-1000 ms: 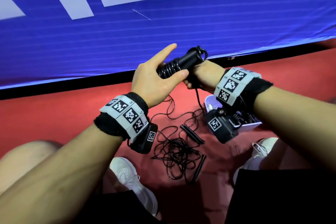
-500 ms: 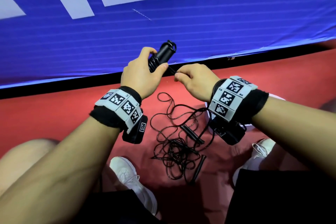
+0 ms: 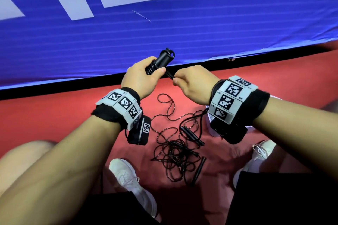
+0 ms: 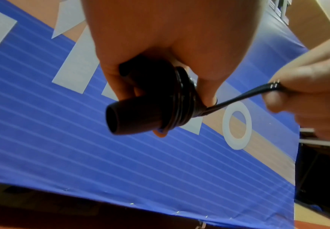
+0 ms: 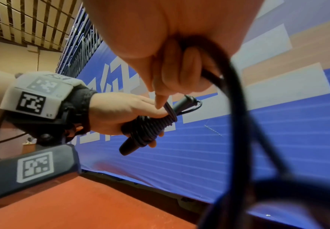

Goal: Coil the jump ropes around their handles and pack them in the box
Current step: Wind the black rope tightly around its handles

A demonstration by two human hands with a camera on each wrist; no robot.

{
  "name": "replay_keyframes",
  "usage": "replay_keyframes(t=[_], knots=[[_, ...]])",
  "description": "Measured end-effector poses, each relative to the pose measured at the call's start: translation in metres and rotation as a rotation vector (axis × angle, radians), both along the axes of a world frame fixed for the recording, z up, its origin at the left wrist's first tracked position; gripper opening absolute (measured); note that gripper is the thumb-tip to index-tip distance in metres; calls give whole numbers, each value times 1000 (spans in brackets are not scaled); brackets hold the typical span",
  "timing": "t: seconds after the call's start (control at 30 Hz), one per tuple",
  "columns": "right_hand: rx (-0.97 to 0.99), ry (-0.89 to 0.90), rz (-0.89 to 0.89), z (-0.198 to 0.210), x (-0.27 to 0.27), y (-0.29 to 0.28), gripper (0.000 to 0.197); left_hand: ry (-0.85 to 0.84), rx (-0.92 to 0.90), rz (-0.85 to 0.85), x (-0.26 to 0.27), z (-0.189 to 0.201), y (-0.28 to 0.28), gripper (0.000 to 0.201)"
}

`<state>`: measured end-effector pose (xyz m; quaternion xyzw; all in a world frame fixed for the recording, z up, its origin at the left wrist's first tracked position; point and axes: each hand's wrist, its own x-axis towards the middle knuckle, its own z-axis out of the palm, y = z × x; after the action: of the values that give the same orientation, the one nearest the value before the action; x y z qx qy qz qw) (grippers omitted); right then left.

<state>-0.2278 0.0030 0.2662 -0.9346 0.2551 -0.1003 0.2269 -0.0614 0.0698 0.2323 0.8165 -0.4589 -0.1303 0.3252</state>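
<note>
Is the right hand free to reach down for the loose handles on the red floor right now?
Probably not yet. The right hand pinches the rope it is winding onto the handles gripped by the left hand. The loose handles lie uncovered below it, so nothing else blocks them.

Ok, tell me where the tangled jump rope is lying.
In the head view, the tangled jump rope lies on the red floor between the two white shoes, below both raised hands.

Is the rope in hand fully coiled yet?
Partly coiled. Several turns wrap the handles in the left hand; the right hand pinches a rope stretch not yet wound.
</note>
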Motion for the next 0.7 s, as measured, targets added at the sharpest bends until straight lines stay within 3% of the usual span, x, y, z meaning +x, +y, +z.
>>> replay_keyframes(t=[0.3, 0.43, 0.6, 0.7], knots=[[3, 248, -31, 0, -8, -16, 25, -240, 172, 70, -2, 6, 2, 35], [-28, 104, 93, 1, -7, -10, 22, -380, 235, -31, -8, 8, 5, 37], [-49, -41, 76, 10, -10, -23, 22, -433, 232, -281, -22, 11, 15, 39], [0, -113, 66, 13, -11, -24, 21, -447, 196, -313, -35, 14, 17, 46]])
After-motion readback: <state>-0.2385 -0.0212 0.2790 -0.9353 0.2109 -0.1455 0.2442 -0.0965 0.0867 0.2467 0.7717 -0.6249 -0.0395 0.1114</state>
